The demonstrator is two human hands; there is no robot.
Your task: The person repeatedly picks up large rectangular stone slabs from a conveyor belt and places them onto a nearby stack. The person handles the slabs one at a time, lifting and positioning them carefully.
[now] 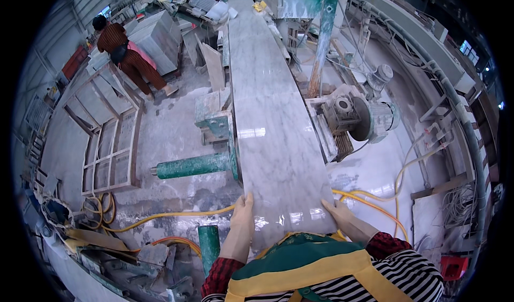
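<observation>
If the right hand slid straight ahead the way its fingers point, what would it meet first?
The right hand lies on the near right corner of the long marble slab, fingers pointing up-left over it. It would likely just travel along bare slab; the motor with its disc sits off to the right.
</observation>
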